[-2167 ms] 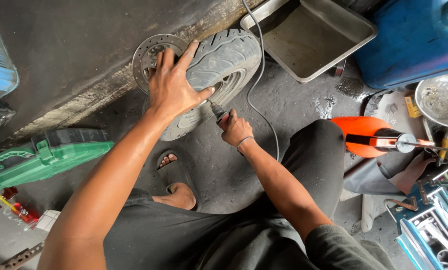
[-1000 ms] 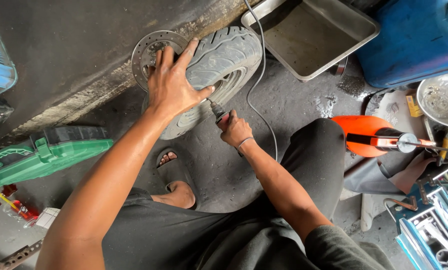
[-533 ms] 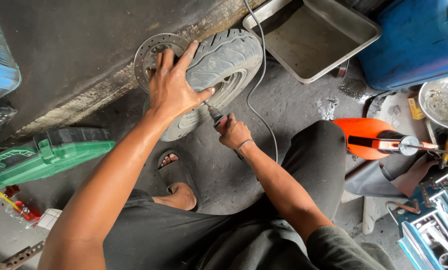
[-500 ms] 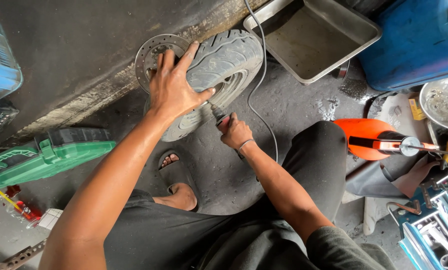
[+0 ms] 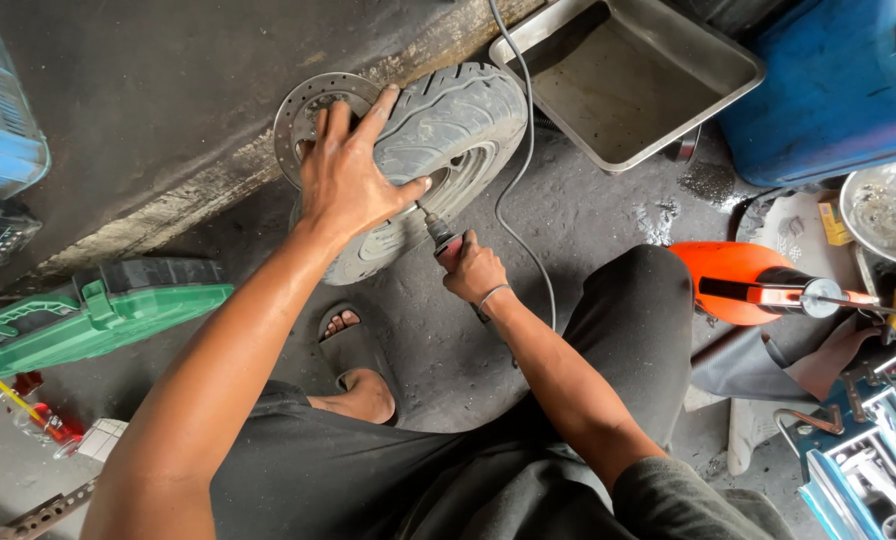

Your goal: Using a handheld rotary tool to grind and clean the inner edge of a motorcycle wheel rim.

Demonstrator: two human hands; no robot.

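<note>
Seen from above, crouched on a grey concrete floor (image 5: 588, 230) beside a raised kerb. Small scooter wheel (image 5: 438, 150) standing on the floor, leaning against the kerb edge, grey knobbly tyre outward, perforated brake disc (image 5: 303, 105) on its far side toward the kerb. Left hand (image 5: 353, 180) spread flat over the top of the tyre, fingers apart and reaching onto the disc, thumb pressed down against the sidewall; open, gripping nothing, only bracing the wheel. Right hand (image 5: 473, 270) just below and beside the wheel, fingers closed tight round the red handle of a slim tool (image 5: 436, 228), its dark metal tip pointing up into the rim near the left thumb. Thin grey hose (image 5: 513, 170) running from that hand up past the tyre and out of the top of view. Bracelet on the right wrist. Bare foot in a dark sandal (image 5: 353, 345) below the wheel, between the knees.

Further off: metal tray (image 5: 568, 30) beyond the wheel, blue drum (image 5: 838, 90) at upper right, orange oil can (image 5: 738, 280) beside the right knee, steel bowl (image 5: 883, 210) at the right edge, green plastic tool case (image 5: 88, 315) at left, open blue toolbox (image 5: 868, 470) at lower right.
</note>
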